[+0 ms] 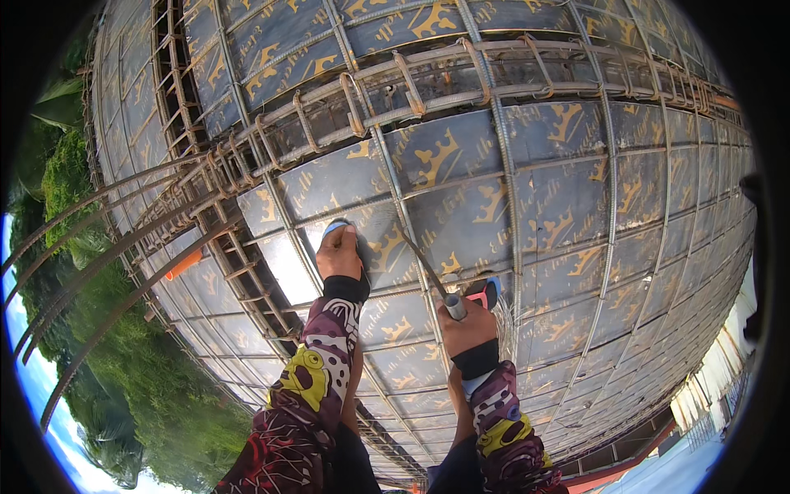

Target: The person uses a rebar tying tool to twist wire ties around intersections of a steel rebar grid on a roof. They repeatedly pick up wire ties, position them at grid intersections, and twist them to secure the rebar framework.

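My right hand (470, 324) is closed around the tubular metal handle of a thin steel rod tool (430, 267), possibly a rebar tying hook. Its far end reaches up and left to a ribbed steel bar (389, 167) of the mat. My left hand (339, 254) hangs over a foot in a blue-edged sandal, fingers curled; whether it holds anything is hidden. Beside my right hand lies a bundle of thin tie wire (506, 327), near the other sandal (490, 289).
Crossing rebars lie over dark printed formwork panels (432, 154). A rebar beam cage (395, 92) crosses above, and another cage (247, 272) runs on the left. Long bars (123, 259) jut past the left edge towards trees (148, 370). An orange object (183, 265) lies there.
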Demonstrator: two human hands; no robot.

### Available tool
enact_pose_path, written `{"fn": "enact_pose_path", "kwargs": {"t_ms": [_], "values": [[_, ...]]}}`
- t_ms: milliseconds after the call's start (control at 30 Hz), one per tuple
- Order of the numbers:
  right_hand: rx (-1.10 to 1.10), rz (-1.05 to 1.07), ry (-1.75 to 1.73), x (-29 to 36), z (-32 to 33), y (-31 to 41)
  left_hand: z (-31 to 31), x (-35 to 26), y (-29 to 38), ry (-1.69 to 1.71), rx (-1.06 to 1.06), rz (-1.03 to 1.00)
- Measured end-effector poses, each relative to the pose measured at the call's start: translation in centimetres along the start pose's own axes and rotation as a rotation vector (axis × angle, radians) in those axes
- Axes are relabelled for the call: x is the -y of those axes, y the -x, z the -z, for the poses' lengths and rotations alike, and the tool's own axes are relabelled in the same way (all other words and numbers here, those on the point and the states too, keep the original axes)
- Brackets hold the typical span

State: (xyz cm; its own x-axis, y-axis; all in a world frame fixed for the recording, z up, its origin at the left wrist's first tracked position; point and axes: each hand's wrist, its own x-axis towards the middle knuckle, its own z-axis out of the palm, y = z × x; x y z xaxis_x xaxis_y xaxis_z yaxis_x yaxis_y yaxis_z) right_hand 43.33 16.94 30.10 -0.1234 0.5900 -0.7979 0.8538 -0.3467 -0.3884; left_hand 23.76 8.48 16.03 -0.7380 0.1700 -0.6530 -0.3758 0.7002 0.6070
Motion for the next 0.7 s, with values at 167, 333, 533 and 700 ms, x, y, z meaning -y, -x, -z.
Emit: {"fn": "enact_pose_path", "kwargs": {"t_ms": [167,333,533,700], "values": [[-0.305,0.080,-0.210,-5.6,-2.4,6.7,-6.1,1.5,-5.7,-0.853,0.208,-0.303],[-0.317,0.050,-0.335,-4.5,-1.3,3.7,-12.1,0.0,-9.1,-0.925,0.303,-0.277],[-0.299,0.048,-0.439,-5.1,-0.6,3.2,-14.8,-0.6,-8.2,-1.104,0.193,-0.217],[-0.271,0.162,-0.381,-4.3,-0.2,3.0,-16.7,-1.1,-9.1,-1.089,-0.053,-0.060]]}}
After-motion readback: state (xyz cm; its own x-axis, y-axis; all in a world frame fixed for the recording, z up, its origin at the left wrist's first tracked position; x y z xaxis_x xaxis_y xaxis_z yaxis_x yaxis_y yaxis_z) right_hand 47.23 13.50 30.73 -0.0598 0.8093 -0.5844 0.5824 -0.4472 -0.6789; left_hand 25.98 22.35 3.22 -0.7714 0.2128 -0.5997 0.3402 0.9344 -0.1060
